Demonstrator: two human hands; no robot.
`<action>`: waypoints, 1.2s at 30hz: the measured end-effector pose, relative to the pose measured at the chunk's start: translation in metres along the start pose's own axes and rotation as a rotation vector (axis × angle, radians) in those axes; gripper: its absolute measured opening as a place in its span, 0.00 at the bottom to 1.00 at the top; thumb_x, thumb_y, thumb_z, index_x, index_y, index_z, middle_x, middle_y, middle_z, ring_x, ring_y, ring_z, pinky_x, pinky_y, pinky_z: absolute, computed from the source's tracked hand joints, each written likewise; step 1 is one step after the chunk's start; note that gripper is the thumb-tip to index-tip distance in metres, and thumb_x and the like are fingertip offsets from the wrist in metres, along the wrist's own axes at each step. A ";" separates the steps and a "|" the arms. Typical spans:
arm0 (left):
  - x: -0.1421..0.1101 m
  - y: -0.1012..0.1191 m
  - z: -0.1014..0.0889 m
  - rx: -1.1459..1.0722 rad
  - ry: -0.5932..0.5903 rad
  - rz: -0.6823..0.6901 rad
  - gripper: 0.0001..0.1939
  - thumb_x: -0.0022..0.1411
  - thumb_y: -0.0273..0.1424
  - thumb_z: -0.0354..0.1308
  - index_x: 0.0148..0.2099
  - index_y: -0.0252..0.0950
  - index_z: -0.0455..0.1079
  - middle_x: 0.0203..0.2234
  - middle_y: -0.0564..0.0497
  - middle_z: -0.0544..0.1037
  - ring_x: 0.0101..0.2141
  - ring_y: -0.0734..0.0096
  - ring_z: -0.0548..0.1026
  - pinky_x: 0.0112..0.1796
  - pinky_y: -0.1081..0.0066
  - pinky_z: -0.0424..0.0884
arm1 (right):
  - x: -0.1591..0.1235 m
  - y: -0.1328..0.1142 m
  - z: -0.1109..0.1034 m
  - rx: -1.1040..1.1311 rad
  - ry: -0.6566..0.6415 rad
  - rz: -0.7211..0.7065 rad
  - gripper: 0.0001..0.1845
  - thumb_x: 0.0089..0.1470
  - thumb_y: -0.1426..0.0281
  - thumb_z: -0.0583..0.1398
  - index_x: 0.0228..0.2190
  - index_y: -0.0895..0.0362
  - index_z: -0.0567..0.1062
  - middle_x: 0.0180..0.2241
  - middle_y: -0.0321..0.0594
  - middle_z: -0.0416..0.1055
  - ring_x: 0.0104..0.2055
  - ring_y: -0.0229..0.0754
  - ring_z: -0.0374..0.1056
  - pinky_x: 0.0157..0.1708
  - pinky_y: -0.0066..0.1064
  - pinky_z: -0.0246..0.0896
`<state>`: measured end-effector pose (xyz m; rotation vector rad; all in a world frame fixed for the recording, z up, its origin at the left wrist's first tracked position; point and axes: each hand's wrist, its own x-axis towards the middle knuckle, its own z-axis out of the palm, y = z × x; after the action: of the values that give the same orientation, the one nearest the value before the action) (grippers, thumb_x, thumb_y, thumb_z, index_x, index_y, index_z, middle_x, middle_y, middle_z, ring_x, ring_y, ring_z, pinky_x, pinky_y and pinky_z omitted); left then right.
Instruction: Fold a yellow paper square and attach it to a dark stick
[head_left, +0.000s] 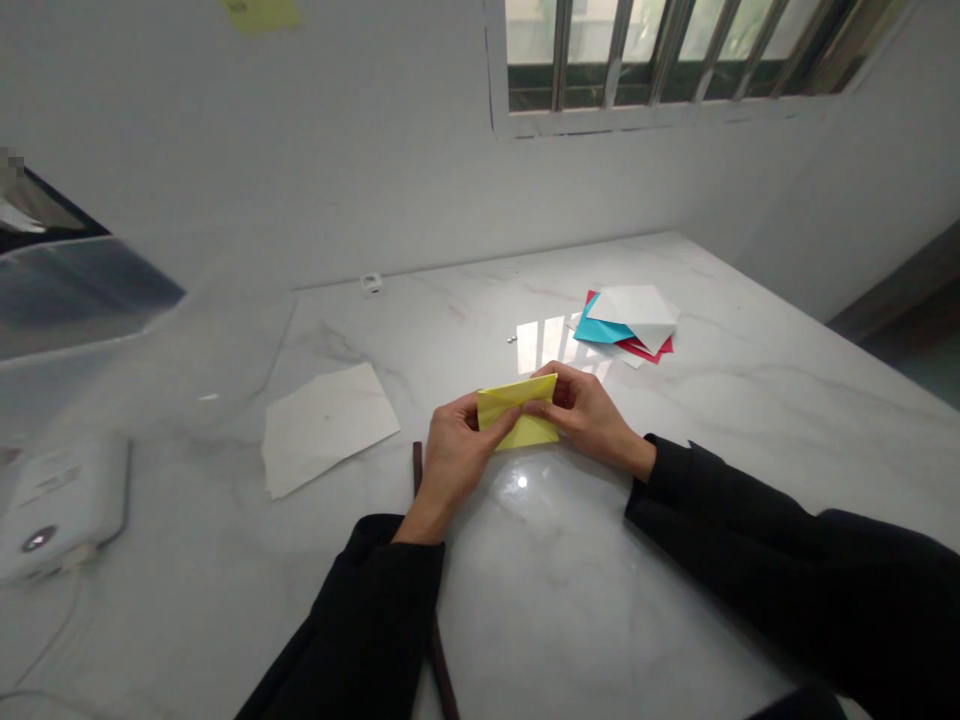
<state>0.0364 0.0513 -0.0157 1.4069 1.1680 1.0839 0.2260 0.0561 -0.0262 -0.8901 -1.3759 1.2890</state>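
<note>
Folding a yellow paper (519, 412) near the middle of the marble desk (570, 580), the left hand (450, 455) and right hand (589, 410) each pinch a side, closed on it. Judging by the raised flap, the crease is mid-way; pressing it flat seems due.

Two arms reach in from the lower edge of the view, both in long black sleeves of a soft, matte cloth. The left sleeve (367, 620) is plain, fits loosely, and ends in a slightly bunched cuff at the wrist. The right sleeve (787, 570) is the same black cloth, creased along the forearm, with a folded, rumpled cuff. The left hand (450, 455) and the right hand (589, 415) are bare, with no gloves. No ring, watch or bracelet shows on either. The sleeves carry no visible logo, buttons or stitching.
</note>
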 end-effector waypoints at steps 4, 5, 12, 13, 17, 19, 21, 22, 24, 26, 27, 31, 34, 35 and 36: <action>0.000 0.002 0.001 0.007 0.001 0.005 0.21 0.52 0.47 0.73 0.40 0.36 0.82 0.34 0.48 0.84 0.33 0.63 0.80 0.33 0.69 0.75 | 0.000 -0.001 0.000 -0.017 -0.003 0.001 0.21 0.50 0.55 0.71 0.35 0.54 0.72 0.31 0.35 0.73 0.32 0.39 0.69 0.32 0.31 0.67; -0.001 0.002 0.001 0.011 0.000 0.008 0.21 0.52 0.47 0.73 0.40 0.36 0.82 0.34 0.48 0.84 0.33 0.63 0.80 0.33 0.69 0.75 | 0.000 -0.001 0.000 -0.022 -0.005 0.000 0.21 0.50 0.55 0.71 0.35 0.54 0.72 0.31 0.35 0.73 0.32 0.39 0.69 0.31 0.31 0.67; -0.002 0.005 0.001 0.050 -0.011 0.000 0.19 0.54 0.46 0.71 0.39 0.36 0.81 0.31 0.50 0.82 0.31 0.67 0.78 0.30 0.72 0.72 | 0.000 0.002 -0.002 -0.064 -0.008 -0.022 0.19 0.52 0.55 0.70 0.35 0.54 0.72 0.31 0.35 0.73 0.31 0.38 0.68 0.30 0.30 0.66; -0.002 0.005 0.002 0.054 -0.011 -0.001 0.19 0.54 0.46 0.71 0.39 0.36 0.81 0.31 0.50 0.82 0.30 0.67 0.78 0.30 0.72 0.72 | 0.000 0.003 -0.002 -0.062 -0.008 -0.023 0.19 0.52 0.55 0.70 0.35 0.55 0.72 0.31 0.35 0.73 0.31 0.38 0.69 0.30 0.30 0.66; -0.002 0.006 0.003 0.030 -0.003 -0.002 0.20 0.54 0.46 0.71 0.40 0.35 0.81 0.33 0.49 0.83 0.32 0.65 0.79 0.32 0.71 0.74 | 0.000 0.003 -0.002 -0.033 -0.030 -0.003 0.20 0.52 0.54 0.70 0.37 0.55 0.75 0.34 0.37 0.77 0.34 0.40 0.72 0.34 0.32 0.71; -0.002 0.008 0.003 0.002 -0.004 0.008 0.20 0.54 0.46 0.71 0.41 0.35 0.80 0.35 0.48 0.84 0.34 0.64 0.80 0.34 0.70 0.75 | 0.000 0.003 -0.003 -0.014 -0.055 0.018 0.21 0.51 0.54 0.70 0.38 0.56 0.76 0.36 0.39 0.78 0.37 0.42 0.74 0.37 0.35 0.73; -0.003 0.009 0.003 -0.006 -0.009 0.023 0.20 0.55 0.46 0.70 0.42 0.35 0.80 0.36 0.48 0.84 0.34 0.64 0.80 0.35 0.69 0.76 | 0.000 0.004 -0.004 -0.002 -0.078 0.036 0.21 0.51 0.53 0.70 0.38 0.56 0.78 0.38 0.40 0.80 0.39 0.44 0.76 0.40 0.37 0.74; -0.004 0.010 0.003 0.001 -0.009 0.029 0.20 0.55 0.46 0.70 0.42 0.35 0.79 0.36 0.48 0.84 0.35 0.64 0.80 0.35 0.69 0.76 | 0.001 0.004 -0.005 0.003 -0.088 0.044 0.21 0.51 0.54 0.71 0.39 0.56 0.79 0.39 0.41 0.81 0.40 0.45 0.76 0.42 0.38 0.74; -0.005 0.012 0.003 0.024 -0.013 0.036 0.20 0.56 0.46 0.69 0.41 0.35 0.79 0.35 0.48 0.83 0.34 0.64 0.80 0.35 0.69 0.76 | 0.001 0.005 -0.006 0.014 -0.106 0.058 0.21 0.50 0.54 0.71 0.39 0.56 0.81 0.40 0.41 0.81 0.41 0.45 0.77 0.43 0.39 0.75; -0.006 0.013 0.003 0.032 -0.024 0.051 0.19 0.56 0.45 0.69 0.41 0.36 0.78 0.34 0.49 0.83 0.34 0.64 0.80 0.35 0.70 0.76 | 0.003 0.005 -0.007 0.023 -0.119 0.070 0.20 0.49 0.55 0.72 0.39 0.56 0.82 0.41 0.41 0.82 0.40 0.45 0.77 0.43 0.39 0.75; -0.006 0.014 0.004 0.025 -0.036 0.061 0.19 0.56 0.45 0.69 0.42 0.36 0.78 0.34 0.49 0.83 0.34 0.65 0.80 0.35 0.69 0.76 | 0.003 0.006 -0.008 0.025 -0.120 0.074 0.20 0.49 0.55 0.72 0.38 0.56 0.82 0.40 0.41 0.82 0.39 0.45 0.77 0.42 0.39 0.75; -0.005 0.023 -0.003 -0.001 -0.060 0.125 0.21 0.59 0.44 0.67 0.47 0.35 0.76 0.40 0.45 0.83 0.39 0.62 0.81 0.42 0.66 0.77 | 0.007 0.008 -0.011 0.043 -0.087 0.085 0.21 0.47 0.56 0.73 0.38 0.57 0.82 0.37 0.41 0.82 0.38 0.45 0.78 0.40 0.37 0.75; -0.003 0.032 -0.023 0.100 0.055 0.202 0.21 0.61 0.44 0.64 0.51 0.35 0.77 0.43 0.43 0.83 0.40 0.62 0.81 0.44 0.66 0.77 | 0.010 0.012 -0.012 0.072 -0.044 0.105 0.22 0.46 0.56 0.73 0.40 0.57 0.83 0.39 0.44 0.82 0.39 0.47 0.78 0.42 0.39 0.76; -0.002 0.035 -0.031 0.169 0.117 0.221 0.20 0.62 0.43 0.63 0.51 0.36 0.77 0.43 0.44 0.83 0.39 0.63 0.81 0.43 0.66 0.76 | 0.012 0.013 -0.012 0.079 -0.031 0.110 0.23 0.45 0.56 0.73 0.39 0.58 0.82 0.40 0.45 0.82 0.40 0.48 0.78 0.42 0.40 0.76; -0.002 0.036 -0.039 0.254 0.193 0.233 0.19 0.62 0.43 0.62 0.50 0.36 0.78 0.41 0.45 0.83 0.38 0.64 0.81 0.41 0.67 0.76 | 0.013 0.014 -0.012 0.087 -0.020 0.113 0.23 0.45 0.56 0.73 0.39 0.58 0.82 0.40 0.46 0.82 0.39 0.48 0.79 0.43 0.41 0.76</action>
<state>0.0024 0.0522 0.0254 1.6966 1.3412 1.2912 0.2334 0.0736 -0.0387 -0.9081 -1.2905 1.4359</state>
